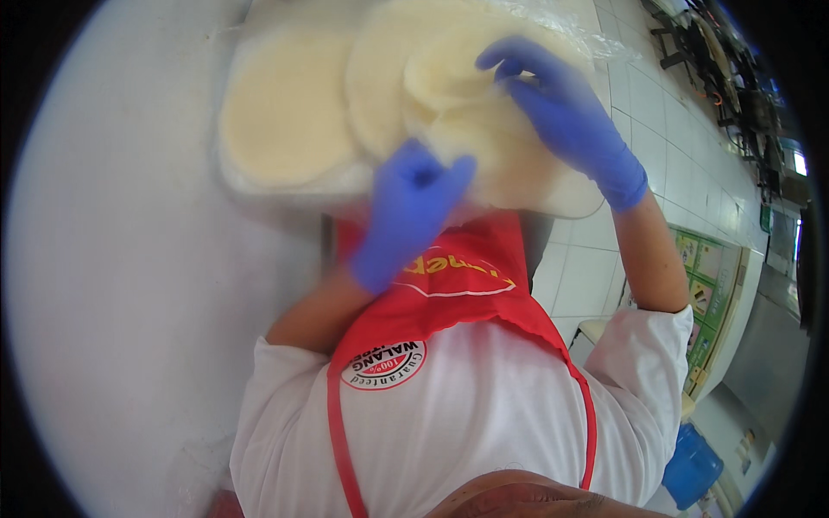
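Several thin, round, pale-yellow sheets (pixel 289 104), like dough wrappers, lie overlapping on a light tray (pixel 560 200) in front of me. One sheet (pixel 449 78) toward the right is creased and partly raised, its edge lying between my hands. My left hand (pixel 410 211), in a blue glove, is at the near edge of the sheets with its fingers curled in; whatever they pinch is hidden. Over the right part of the pile hovers my right hand (pixel 570 121), also gloved in blue, its fingers bent and apart. Blur softens the sheets.
A pale work surface (pixel 129 216) stretches along the left. Clear plastic film (pixel 596 39) lies at the tray's far right. Beyond are the white tiled floor (pixel 643 104), a green-and-white cabinet (pixel 712 293) and a blue water container (pixel 692 466).
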{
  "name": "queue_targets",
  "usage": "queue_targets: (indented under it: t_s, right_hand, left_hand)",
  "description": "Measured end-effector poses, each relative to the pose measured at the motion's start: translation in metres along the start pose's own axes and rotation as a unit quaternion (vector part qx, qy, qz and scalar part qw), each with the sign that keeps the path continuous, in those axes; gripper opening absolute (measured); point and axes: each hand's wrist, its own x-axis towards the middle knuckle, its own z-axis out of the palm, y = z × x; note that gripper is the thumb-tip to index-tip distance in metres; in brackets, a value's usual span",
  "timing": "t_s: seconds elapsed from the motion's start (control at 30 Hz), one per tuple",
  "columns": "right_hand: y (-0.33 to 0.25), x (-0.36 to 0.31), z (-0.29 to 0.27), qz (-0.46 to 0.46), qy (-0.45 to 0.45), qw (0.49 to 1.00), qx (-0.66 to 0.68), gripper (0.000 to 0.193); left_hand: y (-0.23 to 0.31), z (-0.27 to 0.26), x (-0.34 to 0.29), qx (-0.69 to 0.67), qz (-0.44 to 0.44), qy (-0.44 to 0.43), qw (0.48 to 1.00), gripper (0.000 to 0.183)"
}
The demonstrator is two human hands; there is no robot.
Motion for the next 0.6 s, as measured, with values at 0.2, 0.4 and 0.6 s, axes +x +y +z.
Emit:
queue_targets:
  t_s: [0.2,0.4,0.6]
  right_hand:
    - [-0.015,-0.003,0.004,-0.007,-0.047,0.982,-0.183,0.044]
    - [-0.015,0.000,-0.017,0.005,-0.086,0.959,-0.269,0.038]
    - [-0.012,0.002,-0.030,0.041,-0.041,0.983,-0.174,0.033]
  left_hand:
    - [0.007,0.002,0.024,0.046,0.041,0.064,0.996,0.035]
    - [-0.001,-0.003,0.032,0.076,0.090,0.068,0.991,0.031]
    - [0.005,-0.001,0.027,0.029,0.051,0.052,0.997,0.023]
